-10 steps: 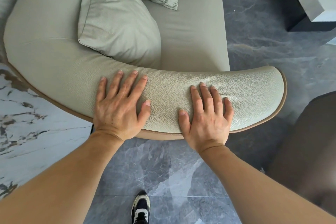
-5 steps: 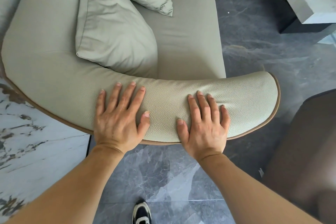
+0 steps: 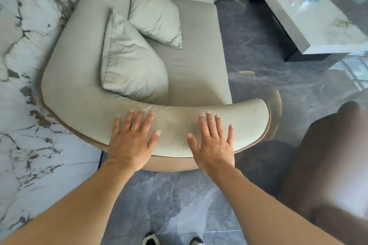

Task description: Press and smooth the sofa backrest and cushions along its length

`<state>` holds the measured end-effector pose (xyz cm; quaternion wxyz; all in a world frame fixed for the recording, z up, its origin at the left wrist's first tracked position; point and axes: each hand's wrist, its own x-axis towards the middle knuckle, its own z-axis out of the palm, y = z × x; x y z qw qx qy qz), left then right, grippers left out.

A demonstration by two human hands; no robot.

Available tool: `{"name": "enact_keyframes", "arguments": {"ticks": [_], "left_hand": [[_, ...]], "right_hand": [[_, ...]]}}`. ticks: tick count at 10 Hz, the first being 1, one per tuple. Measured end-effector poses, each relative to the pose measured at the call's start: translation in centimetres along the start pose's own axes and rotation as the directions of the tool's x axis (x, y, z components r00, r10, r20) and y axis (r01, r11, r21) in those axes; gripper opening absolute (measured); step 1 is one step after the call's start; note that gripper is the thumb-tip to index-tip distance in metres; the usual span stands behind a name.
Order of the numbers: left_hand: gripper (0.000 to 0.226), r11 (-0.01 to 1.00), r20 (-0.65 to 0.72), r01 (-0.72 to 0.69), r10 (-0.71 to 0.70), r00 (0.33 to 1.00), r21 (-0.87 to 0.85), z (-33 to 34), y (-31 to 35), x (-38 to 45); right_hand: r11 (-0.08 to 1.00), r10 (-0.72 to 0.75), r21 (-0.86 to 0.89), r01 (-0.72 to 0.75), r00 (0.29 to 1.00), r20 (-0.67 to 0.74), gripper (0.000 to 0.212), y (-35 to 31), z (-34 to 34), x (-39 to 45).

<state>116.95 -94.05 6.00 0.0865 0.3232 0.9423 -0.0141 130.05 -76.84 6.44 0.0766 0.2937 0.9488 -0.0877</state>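
A pale green-grey sofa fills the upper middle of the head view. Its curved backrest wraps from the left side to a rounded end at the right. My left hand lies flat, fingers spread, on the backrest top. My right hand lies flat the same way, a hand's width to the right, close to the rounded end. Two loose cushions lean on the seat: a large one against the backrest and a smaller one behind it.
A marble wall panel runs along the left of the sofa. A low grey table stands at the upper right. A dark brown rounded seat sits close on the right. Grey stone floor lies under my arms, my shoes at the bottom edge.
The view has pulled back and tilted up, so more of the sofa, a tan cushion and the table show. Both hands stay flat on the backrest, fingers a little more spread.
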Motion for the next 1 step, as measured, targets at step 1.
{"name": "enact_keyframes", "arguments": {"ticks": [1], "left_hand": [[0.069,1.0,-0.007,0.02,-0.02,1.0,-0.02,-3.07,-0.34,-1.74]], "right_hand": [[1.0,-0.007,-0.001,0.007,1.0,-0.011,0.073,0.1,-3.34,-1.15]]}}
